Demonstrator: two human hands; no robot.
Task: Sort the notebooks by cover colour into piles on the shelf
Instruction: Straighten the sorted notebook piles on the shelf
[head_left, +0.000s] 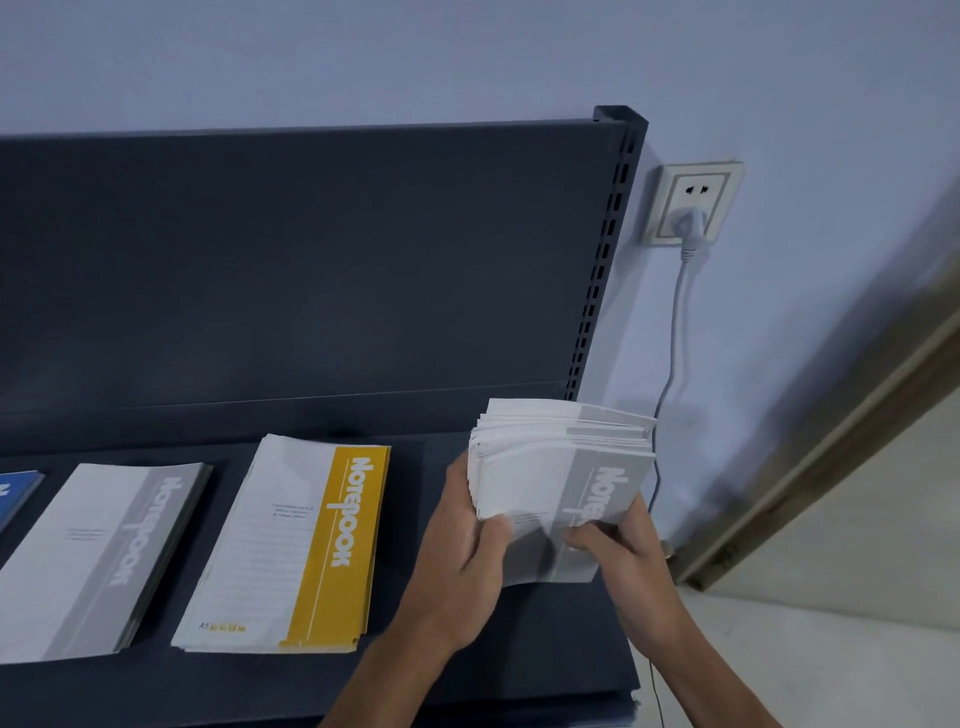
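We held a stack of grey-banded notebooks (558, 483) at the right end of the dark shelf (519, 649). Our left hand (467, 556) gripped its left edge with curled fingers, and our right hand (623, 545) pinched the top cover's near corner. Left of us lay the yellow pile (291, 545), then the grey pile (98, 556), then a blue notebook (15, 493)

Grey-topped stack (561, 467) held beside yellow pile (291, 545), grey pile (93, 561), blue pile (13, 493).
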